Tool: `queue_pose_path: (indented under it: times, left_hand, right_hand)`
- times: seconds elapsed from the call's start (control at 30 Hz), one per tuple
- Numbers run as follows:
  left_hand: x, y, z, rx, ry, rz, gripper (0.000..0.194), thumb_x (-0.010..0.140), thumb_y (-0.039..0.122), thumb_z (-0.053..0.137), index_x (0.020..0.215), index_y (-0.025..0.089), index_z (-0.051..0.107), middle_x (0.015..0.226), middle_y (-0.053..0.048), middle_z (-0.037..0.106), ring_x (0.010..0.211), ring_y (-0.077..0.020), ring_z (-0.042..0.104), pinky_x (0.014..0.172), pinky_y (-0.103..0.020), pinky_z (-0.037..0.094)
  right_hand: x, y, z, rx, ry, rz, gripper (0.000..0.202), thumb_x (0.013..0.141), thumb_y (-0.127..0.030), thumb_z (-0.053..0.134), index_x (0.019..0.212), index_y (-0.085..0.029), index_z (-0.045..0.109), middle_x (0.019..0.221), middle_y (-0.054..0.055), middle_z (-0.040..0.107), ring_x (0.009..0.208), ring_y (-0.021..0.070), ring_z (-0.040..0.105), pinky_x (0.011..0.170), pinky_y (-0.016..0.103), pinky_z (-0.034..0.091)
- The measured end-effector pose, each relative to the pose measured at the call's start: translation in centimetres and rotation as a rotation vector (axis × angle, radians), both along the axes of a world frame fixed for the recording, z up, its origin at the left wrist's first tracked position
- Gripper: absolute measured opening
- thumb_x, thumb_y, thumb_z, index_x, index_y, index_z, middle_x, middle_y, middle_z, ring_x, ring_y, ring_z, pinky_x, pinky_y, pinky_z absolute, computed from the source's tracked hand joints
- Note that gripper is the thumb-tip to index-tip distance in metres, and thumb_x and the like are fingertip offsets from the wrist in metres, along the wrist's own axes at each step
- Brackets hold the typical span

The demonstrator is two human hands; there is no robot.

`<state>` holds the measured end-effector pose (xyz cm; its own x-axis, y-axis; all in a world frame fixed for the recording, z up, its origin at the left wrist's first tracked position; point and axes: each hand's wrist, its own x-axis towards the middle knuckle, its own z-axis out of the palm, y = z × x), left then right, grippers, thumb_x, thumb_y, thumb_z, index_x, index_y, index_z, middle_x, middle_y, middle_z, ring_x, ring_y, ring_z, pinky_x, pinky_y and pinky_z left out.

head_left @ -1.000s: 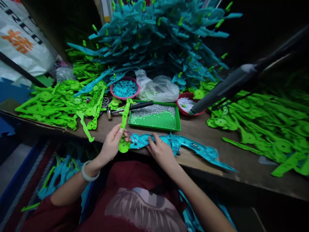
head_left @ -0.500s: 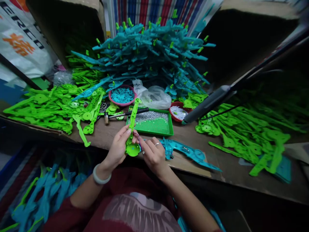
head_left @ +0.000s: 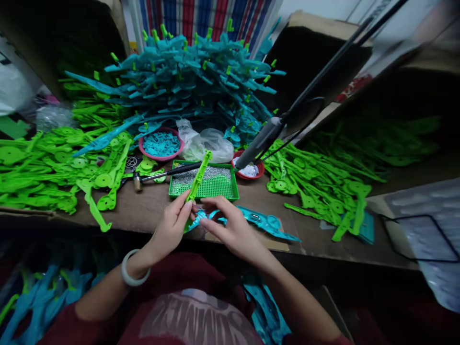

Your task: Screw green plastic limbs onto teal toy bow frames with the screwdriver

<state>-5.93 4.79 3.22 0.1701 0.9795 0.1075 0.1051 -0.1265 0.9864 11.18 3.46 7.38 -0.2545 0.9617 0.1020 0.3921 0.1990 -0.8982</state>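
Note:
My left hand (head_left: 169, 231) is closed around a long, narrow green plastic part (head_left: 200, 178), which it holds tilted upright, its far end over a green tray. The part's lower end is mostly hidden by my fingers. Just to its right, my right hand (head_left: 234, 229) has its thumb and index finger apart, with no object visible between them. Its other fingertips, near the green part, are partly hidden. A teal plastic part (head_left: 264, 220) with a curved, pointed end lies on the table behind and beneath my right hand.
The perforated green tray (head_left: 235, 188) holds small metal pieces; a hammer (head_left: 168, 174) rests across its left edge. Bowls of teal pieces (head_left: 161, 144) and white pieces (head_left: 247, 170) stand behind. Green parts (head_left: 89, 167) are heaped on both sides, and a teal pile (head_left: 187, 86) rises at the back.
The view has swung right. The green part has turned so its narrow edge shows, and its round lower end is now mostly hidden. My right thumb and index finger have spread.

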Motion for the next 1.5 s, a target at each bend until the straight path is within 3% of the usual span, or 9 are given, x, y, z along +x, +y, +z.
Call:
queue_pose_path:
  times: [0.23, 0.5, 0.8, 0.93, 1.07, 1.17, 1.3, 1.43, 1.5]
  left_hand:
    - [-0.1, 0.1, 0.4, 0.040, 0.043, -0.054, 0.036, 0.099, 0.034, 0.046, 0.130, 0.017, 0.054, 0.076, 0.000, 0.064, 0.073, -0.0149, 0.061, 0.076, -0.027, 0.047]
    - [0.6, -0.8, 1.6, -0.178, -0.033, -0.416, 0.038, 0.096, 0.024, 0.042, 0.132, 0.017, 0.051, 0.082, -0.002, 0.063, 0.063, -0.0128, 0.056, 0.065, -0.026, 0.047]
    - [1.5, -1.0, 1.0, -0.246, -0.134, -0.476, 0.050, 0.100, 0.041, 0.042, 0.144, 0.018, 0.045, 0.078, 0.000, 0.058, 0.054, -0.0086, 0.047, 0.053, -0.021, 0.045]
    - [1.4, -1.0, 0.9, -0.140, -0.027, -0.364, 0.052, 0.100, 0.039, 0.043, 0.147, 0.018, 0.042, 0.077, 0.000, 0.060, 0.056, -0.0093, 0.048, 0.056, -0.021, 0.044]
    - [1.6, -1.0, 0.5, 0.024, 0.171, -0.299, 0.050, 0.098, 0.033, 0.046, 0.145, 0.016, 0.046, 0.077, -0.003, 0.066, 0.062, -0.0144, 0.056, 0.062, -0.025, 0.047]
    - [1.8, -0.9, 0.0, 0.126, 0.219, -0.261, 0.050, 0.096, 0.026, 0.046, 0.146, 0.018, 0.046, 0.104, -0.010, 0.072, 0.090, -0.0217, 0.066, 0.081, -0.031, 0.052]
    - [2.0, -1.1, -0.1, 0.162, 0.224, -0.296, 0.060, 0.093, 0.023, 0.049, 0.151, 0.019, 0.036, 0.140, -0.014, 0.057, 0.123, -0.0272, 0.057, 0.103, -0.041, 0.046]
    - [1.9, -2.0, 0.2, -0.052, 0.072, -0.362, 0.060, 0.092, 0.031, 0.055, 0.149, 0.021, 0.040, 0.148, -0.012, 0.049, 0.134, -0.0277, 0.048, 0.111, -0.041, 0.040]
    - [2.0, -2.5, 0.1, -0.157, -0.033, -0.295, 0.051, 0.095, 0.034, 0.049, 0.144, 0.020, 0.046, 0.138, -0.011, 0.058, 0.124, -0.0255, 0.056, 0.107, -0.039, 0.045]
  right_hand:
    - [1.2, 0.6, 0.6, 0.285, -0.180, 0.041, 0.017, 0.097, -0.022, 0.051, 0.101, -0.018, 0.068, 0.083, 0.004, 0.064, 0.079, 0.0137, 0.059, 0.071, 0.026, 0.047]
    - [4.4, 2.4, 2.0, 0.692, -0.654, 0.219, 0.025, 0.099, -0.018, 0.041, 0.094, -0.017, 0.065, 0.086, 0.006, 0.058, 0.075, 0.0146, 0.050, 0.065, 0.026, 0.041]
    - [5.6, 2.5, 1.5, 0.687, -0.448, 0.133, 0.019, 0.099, -0.021, 0.045, 0.100, -0.018, 0.064, 0.090, 0.007, 0.058, 0.080, 0.0149, 0.056, 0.069, 0.028, 0.048]
    - [4.5, 0.7, 1.6, 0.621, -0.377, 0.001, 0.016, 0.096, -0.023, 0.052, 0.108, -0.019, 0.062, 0.091, 0.007, 0.060, 0.084, 0.0173, 0.058, 0.072, 0.030, 0.049]
    - [3.0, -0.5, 1.3, 0.517, -0.447, 0.014, 0.013, 0.095, -0.025, 0.055, 0.101, -0.017, 0.063, 0.090, 0.008, 0.059, 0.084, 0.0195, 0.055, 0.073, 0.032, 0.047]
    - [2.3, -0.9, 0.7, 0.415, -0.382, 0.076, 0.011, 0.095, -0.021, 0.053, 0.100, -0.017, 0.062, 0.095, 0.007, 0.056, 0.086, 0.0178, 0.055, 0.074, 0.030, 0.048]
    - [2.2, -1.0, -0.1, 0.313, -0.251, 0.048, 0.008, 0.093, -0.021, 0.055, 0.090, -0.019, 0.062, 0.092, 0.005, 0.049, 0.085, 0.0169, 0.052, 0.076, 0.031, 0.047]
    - [2.5, -1.6, -0.6, 0.110, 0.266, -0.014, 0.012, 0.094, -0.028, 0.053, 0.085, -0.021, 0.053, 0.100, 0.006, 0.054, 0.096, 0.0179, 0.056, 0.086, 0.035, 0.048]
    - [2.4, -2.1, -0.9, -0.098, 0.568, -0.043, 0.015, 0.095, -0.033, 0.050, 0.085, -0.023, 0.047, 0.085, 0.000, 0.057, 0.076, 0.0138, 0.058, 0.071, 0.029, 0.050]
